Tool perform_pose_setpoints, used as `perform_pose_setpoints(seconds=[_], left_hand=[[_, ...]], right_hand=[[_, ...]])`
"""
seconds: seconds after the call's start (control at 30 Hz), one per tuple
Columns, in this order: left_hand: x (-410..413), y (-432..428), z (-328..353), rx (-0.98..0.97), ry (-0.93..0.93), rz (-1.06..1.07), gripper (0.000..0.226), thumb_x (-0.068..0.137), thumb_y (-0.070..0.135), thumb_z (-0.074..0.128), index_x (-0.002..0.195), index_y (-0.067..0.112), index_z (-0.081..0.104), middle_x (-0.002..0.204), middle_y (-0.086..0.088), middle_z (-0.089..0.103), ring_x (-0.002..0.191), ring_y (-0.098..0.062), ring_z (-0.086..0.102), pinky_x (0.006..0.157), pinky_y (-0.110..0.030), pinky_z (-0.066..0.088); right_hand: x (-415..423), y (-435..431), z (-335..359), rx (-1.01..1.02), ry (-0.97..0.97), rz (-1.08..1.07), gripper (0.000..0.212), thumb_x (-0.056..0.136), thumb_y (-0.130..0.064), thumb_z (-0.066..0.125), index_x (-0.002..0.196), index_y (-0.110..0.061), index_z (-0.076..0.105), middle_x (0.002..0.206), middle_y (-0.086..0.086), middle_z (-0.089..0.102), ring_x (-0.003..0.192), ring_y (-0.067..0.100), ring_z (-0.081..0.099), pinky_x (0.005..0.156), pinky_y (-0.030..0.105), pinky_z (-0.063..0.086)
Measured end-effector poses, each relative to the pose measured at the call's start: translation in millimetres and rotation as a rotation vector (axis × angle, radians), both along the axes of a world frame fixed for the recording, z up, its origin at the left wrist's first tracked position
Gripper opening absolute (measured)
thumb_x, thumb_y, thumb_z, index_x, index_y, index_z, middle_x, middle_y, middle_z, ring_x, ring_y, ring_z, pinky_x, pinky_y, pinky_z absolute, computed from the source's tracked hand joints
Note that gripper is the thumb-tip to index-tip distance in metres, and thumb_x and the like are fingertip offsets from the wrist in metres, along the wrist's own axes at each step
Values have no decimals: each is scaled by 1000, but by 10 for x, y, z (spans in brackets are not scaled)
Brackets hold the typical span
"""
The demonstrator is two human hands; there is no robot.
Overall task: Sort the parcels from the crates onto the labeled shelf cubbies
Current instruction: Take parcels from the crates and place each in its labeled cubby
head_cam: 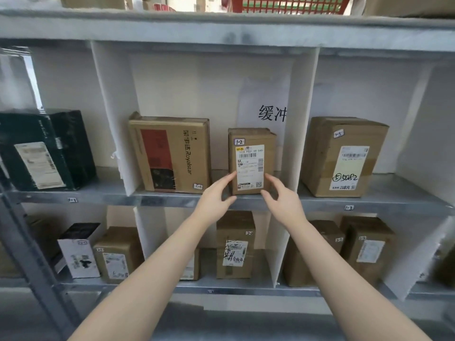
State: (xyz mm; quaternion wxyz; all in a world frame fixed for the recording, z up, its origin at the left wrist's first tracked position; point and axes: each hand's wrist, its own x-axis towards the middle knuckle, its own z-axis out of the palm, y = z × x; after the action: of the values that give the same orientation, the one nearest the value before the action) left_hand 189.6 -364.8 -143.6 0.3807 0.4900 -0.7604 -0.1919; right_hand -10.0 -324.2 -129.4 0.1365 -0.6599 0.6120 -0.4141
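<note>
Parcel: small brown box [251, 160] marked 1-2, upright at the front edge of the middle cubby, centre of frame.
Left hand [216, 195]: fingers spread open, fingertips touching the box's lower left edge; no closed grip.
Right hand [280, 195]: open, fingers at the lower right edge.
Room: Royalstar box [170, 153] just left; white divider [302, 124] near right.

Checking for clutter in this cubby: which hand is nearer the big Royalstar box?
Left. The left hand is at the small parcel's lower left corner, just right of the Royalstar box. The right hand is at the parcel's far side.
</note>
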Motion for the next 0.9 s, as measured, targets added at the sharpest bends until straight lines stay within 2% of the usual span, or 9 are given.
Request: perform_pose_setpoints(seconds=[0.13, 0.23, 0.33, 0.47, 0.57, 0.67, 0.77, 0.9], left_hand=[[87, 150, 5, 28, -133, 24, 64, 97, 35, 58, 153, 38, 28, 159, 10, 31, 146, -13, 29, 117, -39, 31], [144, 339, -55, -29, -216, 58, 56, 99, 39, 53, 152, 32, 35, 157, 7, 36, 146, -14, 29, 118, -38, 27], [119, 559, -168, -116, -258, 1, 50, 100, 38, 51, 147, 25, 43, 149, 4, 46, 139, -15, 37, 116, -36, 29], [-186, 800, -349, -84, -322, -172, 47, 100, 36, 50, 145, 26, 44, 147, 3, 47, 138, -17, 39, 116, -37, 31], [-644, 990, -468, -37, -343, -283, 48, 100, 36, 50, 147, 27, 41, 153, 4, 41, 142, -17, 34, 119, -39, 27], [-1288, 1193, -546, -36, -391, -440, 51, 102, 39, 46, 151, 27, 36, 158, 3, 33, 146, -17, 27, 121, -38, 22], [-2103, 1408, -600, -87, -459, -603, 55, 102, 40, 46, 153, 24, 33, 161, 0, 28, 149, -18, 21, 121, -33, 13], [-3325, 1842, -601, -105, -480, -805, 58, 101, 42, 47, 153, 23, 30, 161, -1, 26, 150, -20, 18, 122, -37, 14]], right_hand=[[92, 146, 25, 70, 146, -48, 56, 98, -44, 49, 151, -34, 32, 154, -2, 40, 141, 20, 38, 113, 42, 37], [118, 334, 8, 98, 230, -116, 57, 98, -48, 47, 151, -35, 31, 157, 1, 33, 145, 21, 31, 113, 41, 35], [30, 641, -81, 66, 252, -176, 55, 98, -49, 46, 149, -34, 36, 155, -1, 38, 142, 20, 35, 111, 38, 35], [-387, 1202, -381, 45, 302, -299, 48, 96, -47, 47, 141, -30, 48, 142, -5, 52, 135, 16, 42, 106, 37, 40], [-855, 1665, -605, 164, 269, -429, 50, 97, -50, 46, 143, -31, 44, 149, -2, 45, 140, 20, 34, 112, 41, 35], [-1369, 2101, -725, 264, 293, -577, 56, 98, -52, 43, 148, -29, 39, 155, 3, 36, 145, 24, 26, 119, 44, 23], [-1927, 2568, -789, 322, 315, -686, 59, 97, -56, 41, 149, -30, 35, 158, 5, 31, 148, 25, 19, 120, 49, 16], [-2721, 3238, -823, 376, 291, -825, 60, 97, -55, 43, 151, -30, 33, 159, 4, 28, 149, 24, 16, 120, 50, 13]])
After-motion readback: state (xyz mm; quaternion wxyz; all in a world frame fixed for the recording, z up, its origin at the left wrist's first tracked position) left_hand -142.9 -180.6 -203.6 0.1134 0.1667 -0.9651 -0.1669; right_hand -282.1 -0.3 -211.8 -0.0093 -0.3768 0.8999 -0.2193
